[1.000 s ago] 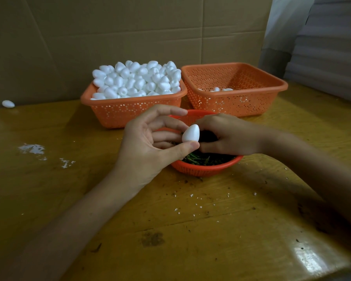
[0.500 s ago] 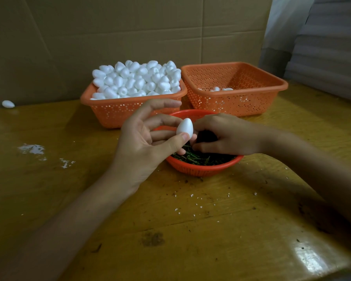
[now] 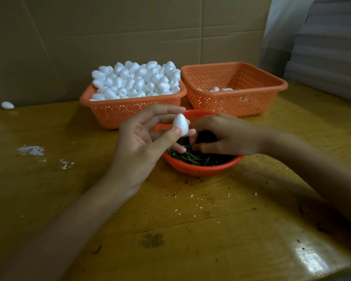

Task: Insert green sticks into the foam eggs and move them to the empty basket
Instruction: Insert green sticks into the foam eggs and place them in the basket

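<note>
My left hand point(image 3: 142, 142) pinches a bare egg point(image 3: 180, 125); right hand point(image 3: 225, 136) curls among the sticks point(image 3: 193, 157), grip unclear; few eggs point(image 3: 219, 89) in the right basket point(image 3: 280, 84), a heap point(image 3: 138, 82) waits.

Table point(image 3: 211, 240): worn yellow wood, glare near right.
Back: full basket point(image 3: 130, 112) and near-empty basket point(image 3: 241, 100), side by side.
Middle: red bowl point(image 3: 199, 169), just in front.
Far left: lone egg point(image 3: 8, 105).
Left: white smear point(image 3: 31, 150), maybe crushed foam.

Single head-worn wide-angle view, looking forward and down, close over the table point(image 3: 211, 240), facing the cardboard wall point(image 3: 130, 27)
</note>
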